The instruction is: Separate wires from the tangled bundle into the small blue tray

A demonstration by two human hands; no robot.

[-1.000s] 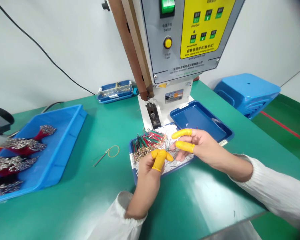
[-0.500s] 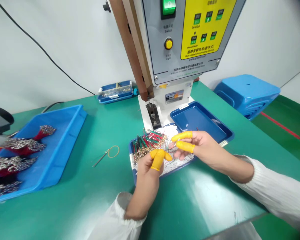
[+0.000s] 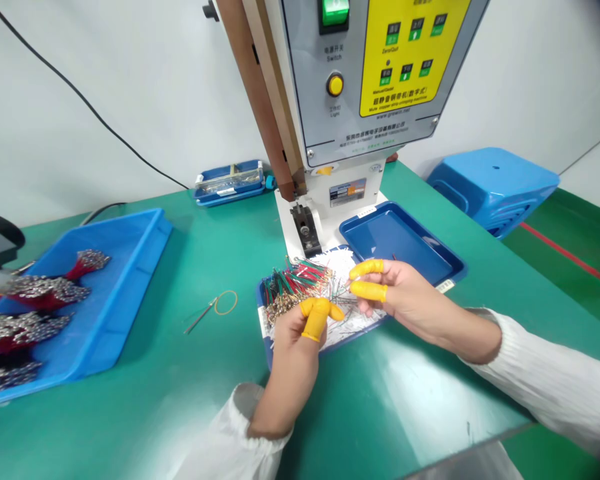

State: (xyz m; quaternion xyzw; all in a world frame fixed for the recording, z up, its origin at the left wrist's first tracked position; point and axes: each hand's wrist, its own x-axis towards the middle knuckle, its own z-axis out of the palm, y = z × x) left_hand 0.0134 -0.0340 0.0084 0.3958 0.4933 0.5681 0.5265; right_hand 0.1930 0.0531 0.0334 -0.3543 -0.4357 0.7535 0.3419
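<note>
Yellow finger covers sit on the fingers of both hands. My left hand (image 3: 303, 343) is closed in a pinch over the near left part of a blue tray (image 3: 261, 319); what it pinches is too small to name. Over the tray's right part, my right hand (image 3: 395, 293) has its yellow-covered thumb and forefinger pressed close together at something thin that I cannot make out. In the tray lie a bundle of red, green and black wires (image 3: 300, 280) with metal ends and many white pieces (image 3: 341, 261).
Behind the tray stands a crimping machine (image 3: 350, 150). An empty dark blue tray (image 3: 400, 237) lies right of it. A large blue bin (image 3: 125, 293) with wire bundles is at the left, a yellow ring (image 3: 227, 303) nearer. A blue stool (image 3: 495, 180) stands right.
My right hand's thumb and forefinger have drawn slightly to the right and changed their pinch. My left hand has hardly moved. The view has shifted slightly.
</note>
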